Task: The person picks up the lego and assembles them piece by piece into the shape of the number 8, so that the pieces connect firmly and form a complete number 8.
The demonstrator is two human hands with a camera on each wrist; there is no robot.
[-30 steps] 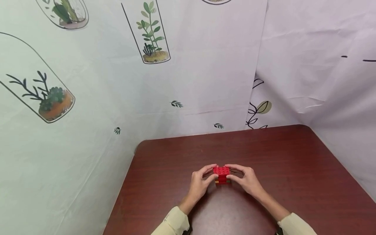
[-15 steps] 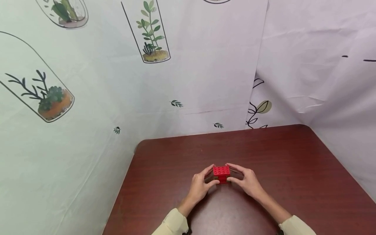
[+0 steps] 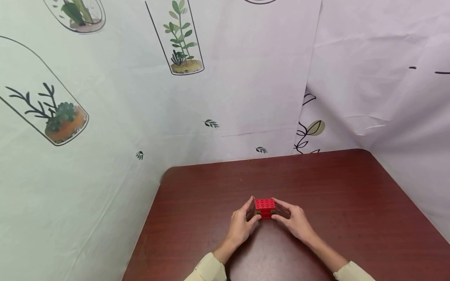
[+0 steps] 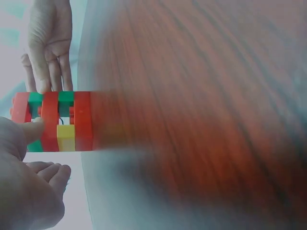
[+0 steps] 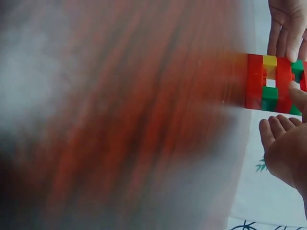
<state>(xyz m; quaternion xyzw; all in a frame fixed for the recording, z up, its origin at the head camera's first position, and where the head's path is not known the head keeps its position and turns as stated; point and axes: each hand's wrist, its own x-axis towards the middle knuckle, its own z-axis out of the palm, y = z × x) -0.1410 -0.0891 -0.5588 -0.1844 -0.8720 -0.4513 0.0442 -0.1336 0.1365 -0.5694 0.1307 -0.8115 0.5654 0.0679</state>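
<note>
A toy brick tower (image 3: 265,205) stands upright on the brown table; its top is a red studded brick. In the left wrist view it has three red layers, with small green bricks (image 4: 66,97) and a yellow brick (image 4: 66,138) between them and gaps at the middle. My left hand (image 3: 240,224) is at its left side, thumb over the near face, straight index finger by the back corner. Mirroring it on the right is my right hand (image 3: 298,222), thumb at the near face. In the wrist views, the other fingers extend past the tower's sides; contact behind is hidden.
The dark red-brown table (image 3: 211,187) has rounded far corners. White cloth (image 3: 246,109) printed with plants hangs behind it and along the left and right sides.
My index fingertips have shifted outward from the top brick's back edge to its corners. Both thumbs have slid lower on the near face. The tower has stayed in place.
</note>
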